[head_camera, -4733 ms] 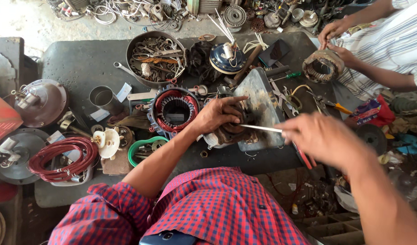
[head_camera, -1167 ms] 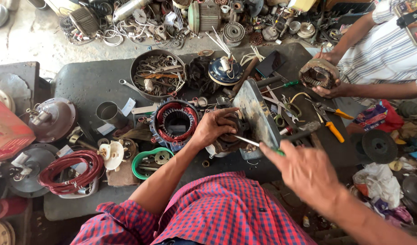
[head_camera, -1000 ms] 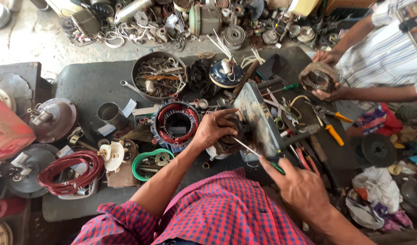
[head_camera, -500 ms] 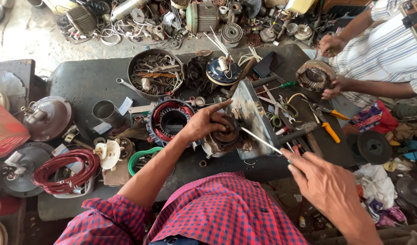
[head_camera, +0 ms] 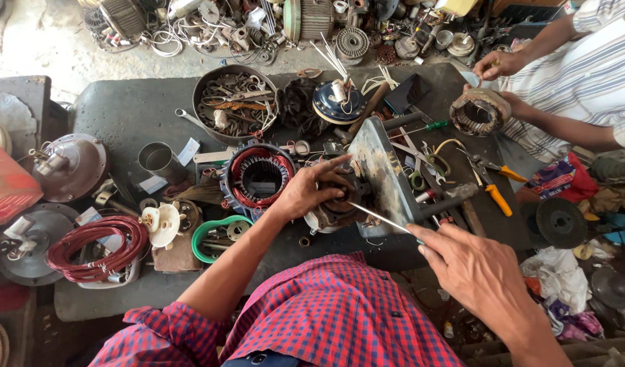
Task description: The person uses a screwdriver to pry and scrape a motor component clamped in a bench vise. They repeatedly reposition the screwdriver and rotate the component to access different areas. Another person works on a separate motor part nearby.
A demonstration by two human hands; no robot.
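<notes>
My left hand [head_camera: 312,191] grips a dark motor stator with copper windings [head_camera: 338,206] that rests on the grey workbench [head_camera: 129,112]. My right hand [head_camera: 470,266] holds a thin metal rod-like tool [head_camera: 380,217], its tip pointed into the stator's opening. Just right of the stator stands a grey metal bracket [head_camera: 386,178], tilted upright. Next to my left hand, on its left, lies a second stator with red copper windings [head_camera: 257,178].
A round pan of scrap tools [head_camera: 235,102], a metal cup [head_camera: 156,158], a coil of red wire [head_camera: 95,248] and a green ring [head_camera: 216,232] lie on the bench. Orange-handled pliers [head_camera: 496,194] lie right. Another person's hands [head_camera: 497,64] hold a stator [head_camera: 478,112] at the far right.
My right hand has drawn back toward me and to the right, still holding the thin tool with its tip at the stator. My left hand keeps its grip on the stator.
</notes>
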